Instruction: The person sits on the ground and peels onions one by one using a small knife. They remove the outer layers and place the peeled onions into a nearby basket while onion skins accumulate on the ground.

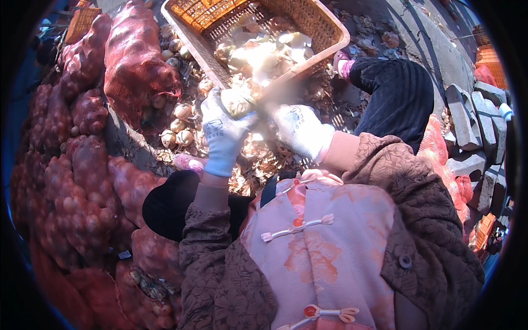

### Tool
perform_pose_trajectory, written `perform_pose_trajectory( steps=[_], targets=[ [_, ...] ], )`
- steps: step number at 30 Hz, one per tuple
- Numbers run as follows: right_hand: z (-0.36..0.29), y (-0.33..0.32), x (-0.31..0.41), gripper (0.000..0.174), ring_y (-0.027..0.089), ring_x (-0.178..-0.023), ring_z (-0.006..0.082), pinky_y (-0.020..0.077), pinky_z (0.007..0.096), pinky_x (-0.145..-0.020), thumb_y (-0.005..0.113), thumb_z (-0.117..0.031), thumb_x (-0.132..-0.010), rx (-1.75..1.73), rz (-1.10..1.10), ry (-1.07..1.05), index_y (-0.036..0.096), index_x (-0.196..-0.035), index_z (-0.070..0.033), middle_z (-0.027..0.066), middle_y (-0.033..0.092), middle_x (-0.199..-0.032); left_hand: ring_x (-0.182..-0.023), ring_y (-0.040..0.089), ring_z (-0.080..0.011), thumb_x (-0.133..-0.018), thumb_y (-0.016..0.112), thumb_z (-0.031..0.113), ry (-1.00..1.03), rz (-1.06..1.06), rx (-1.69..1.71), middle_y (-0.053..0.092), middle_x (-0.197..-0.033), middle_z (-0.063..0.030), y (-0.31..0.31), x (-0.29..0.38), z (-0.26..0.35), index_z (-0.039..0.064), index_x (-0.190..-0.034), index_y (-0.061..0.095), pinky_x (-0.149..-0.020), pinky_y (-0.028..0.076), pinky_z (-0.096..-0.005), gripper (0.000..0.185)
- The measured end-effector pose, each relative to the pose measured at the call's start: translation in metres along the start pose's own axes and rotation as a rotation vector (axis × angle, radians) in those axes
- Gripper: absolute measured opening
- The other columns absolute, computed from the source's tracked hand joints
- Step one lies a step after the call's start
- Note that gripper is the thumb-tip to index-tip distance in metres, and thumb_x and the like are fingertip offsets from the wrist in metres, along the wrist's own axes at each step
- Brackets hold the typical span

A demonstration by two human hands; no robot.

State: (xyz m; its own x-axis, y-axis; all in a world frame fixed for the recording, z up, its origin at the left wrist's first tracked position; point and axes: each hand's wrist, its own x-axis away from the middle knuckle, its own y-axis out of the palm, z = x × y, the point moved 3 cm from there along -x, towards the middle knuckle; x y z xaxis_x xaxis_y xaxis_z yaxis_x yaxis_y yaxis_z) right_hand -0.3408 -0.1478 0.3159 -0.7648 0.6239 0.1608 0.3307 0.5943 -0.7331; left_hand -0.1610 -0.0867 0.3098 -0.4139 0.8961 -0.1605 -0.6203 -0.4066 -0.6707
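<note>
My left hand point(225, 130), in a white knit work glove, grips an onion point(237, 102) that is pale and partly stripped of its dry skin. The onion is just beyond the near rim of an orange plastic crate point(194, 49). To its right is my right hand point(303, 128), gloved alike, with curled fingers pointing toward the onion. Glare and blur cover those fingertips, so whether they hold anything is unclear. Peeled onions point(264, 57) lie in the crate, washed out by sunlight. Several unpeeled onions point(181, 123) rest on the ground left of my left hand.
Red mesh sacks of onions point(82, 202) pile up along the left, and one large sack point(136, 62) lies beside the crate. Dry onion skins point(247, 177) litter the ground between my legs. Grey concrete blocks point(466, 119) and another mesh sack point(437, 152) are at the right.
</note>
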Motion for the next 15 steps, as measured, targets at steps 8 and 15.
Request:
perform_pose_trajectory(
  steps=[8,15],
  targets=[
    [0.009,0.000,-0.013,0.022,0.073,-0.086,0.0352,0.0574,0.0440,-0.076,0.054,-0.017,-0.098,0.045,-0.112,0.030,0.062,-0.112,-0.002,0.0182,0.073,-0.093,-0.113,0.065,-0.0279,-0.066,0.096,0.023,-0.079,-0.007,0.243,0.060,-0.128,-0.0198,-0.009,0.003,-0.010,-0.008,-0.140,0.047,-0.097,0.057,-0.0373,0.094],
    [0.030,0.002,0.013,0.019,0.064,-0.082,0.0398,0.0513,0.0476,-0.072,0.052,-0.018,-0.099,-0.306,0.059,0.046,0.060,-0.108,-0.003,0.0207,0.066,-0.088,-0.113,0.064,-0.0200,-0.068,0.095,0.020,-0.358,-0.200,0.705,0.062,-0.129,-0.0143,-0.018,0.006,-0.035,-0.002,-0.143,0.048,-0.096,0.057,-0.0340,0.091]
  ],
)
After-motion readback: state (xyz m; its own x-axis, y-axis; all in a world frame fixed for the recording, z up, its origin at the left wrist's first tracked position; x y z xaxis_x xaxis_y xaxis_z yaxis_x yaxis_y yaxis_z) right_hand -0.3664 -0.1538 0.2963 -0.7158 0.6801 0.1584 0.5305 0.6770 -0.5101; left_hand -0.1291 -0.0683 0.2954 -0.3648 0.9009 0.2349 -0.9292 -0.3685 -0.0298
